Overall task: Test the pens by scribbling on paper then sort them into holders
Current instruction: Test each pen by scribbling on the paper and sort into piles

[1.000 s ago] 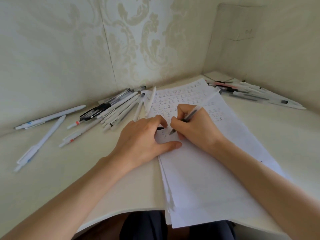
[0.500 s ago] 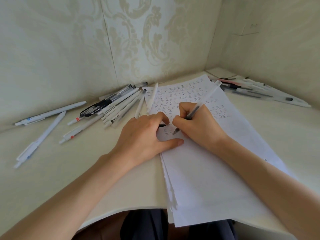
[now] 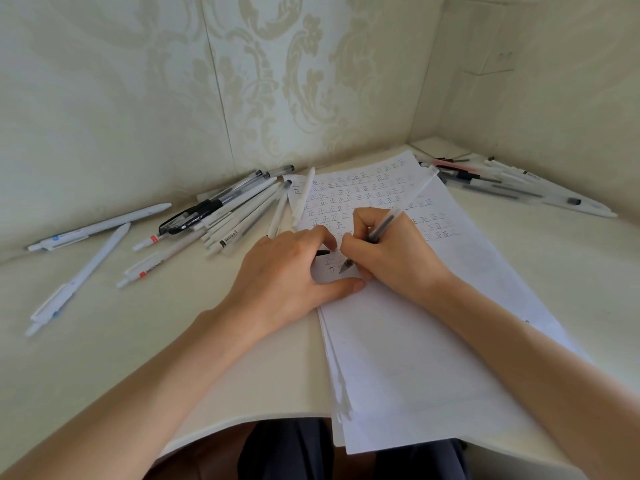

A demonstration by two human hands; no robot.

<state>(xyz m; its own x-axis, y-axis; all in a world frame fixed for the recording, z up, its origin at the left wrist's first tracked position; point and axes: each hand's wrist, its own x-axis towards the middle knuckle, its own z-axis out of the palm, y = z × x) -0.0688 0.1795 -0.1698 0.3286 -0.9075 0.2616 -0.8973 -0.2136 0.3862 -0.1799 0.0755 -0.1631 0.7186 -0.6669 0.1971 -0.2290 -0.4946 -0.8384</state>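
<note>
My right hand (image 3: 391, 258) grips a clear pen (image 3: 401, 209) in a writing hold, its tip touching the top sheet of the paper stack (image 3: 415, 341) beside small handwritten marks. Rows of such marks fill the sheet's far part. My left hand (image 3: 287, 275) lies on the sheet's left edge with its thumb flat on the paper. Its curled fingers hold a short black cap (image 3: 323, 252) that pokes out toward the pen tip. A pile of white and clear pens (image 3: 239, 216) lies left of the paper. Another pile of pens (image 3: 502, 185) lies at the far right corner.
Two pale blue pens (image 3: 100, 226) and a white pen with a red band (image 3: 152, 266) lie loose on the cream desk (image 3: 121, 341) at the left. Patterned walls close in the desk at the back and right. The desk's curved front edge is near my lap.
The pen tip has shifted slightly on the paper and new strokes show under it. The left hand has stayed in place; the view has tilted a little.
</note>
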